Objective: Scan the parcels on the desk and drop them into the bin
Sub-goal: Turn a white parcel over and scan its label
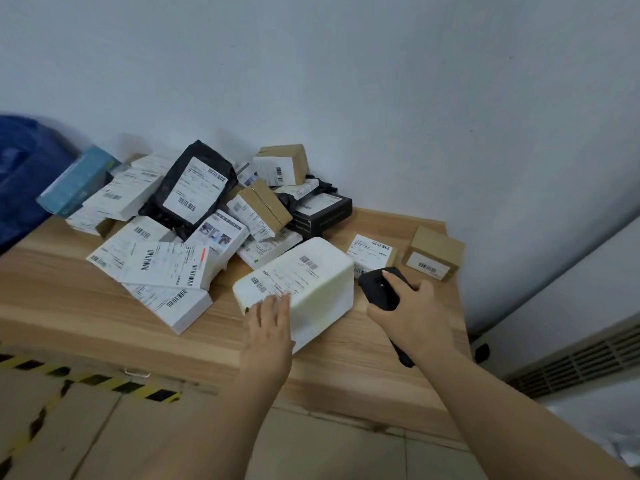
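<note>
Still, most of the job looks left to do. A big heap of parcels [194, 220] sits on the wooden table [52, 296], from the left side to the middle of the frame. There are white boxes, brown boxes, a black box and a black bag [188, 192], all with labels.

The left hand [270, 323] lies flat with straight fingers on the near end of a white box [301, 285] in the middle of the frame. It touches the box but does not wrap around it. The right hand [408, 306] has its grip curled tight around a black scanner [379, 287], just right of that box and very near it.

I think this box is the one being scanned now. A small brown box [434, 252] waits at the right. No bin can be seen for sure. At the lower left are cardboard flaps [69, 417] with yellow and black tape.
</note>
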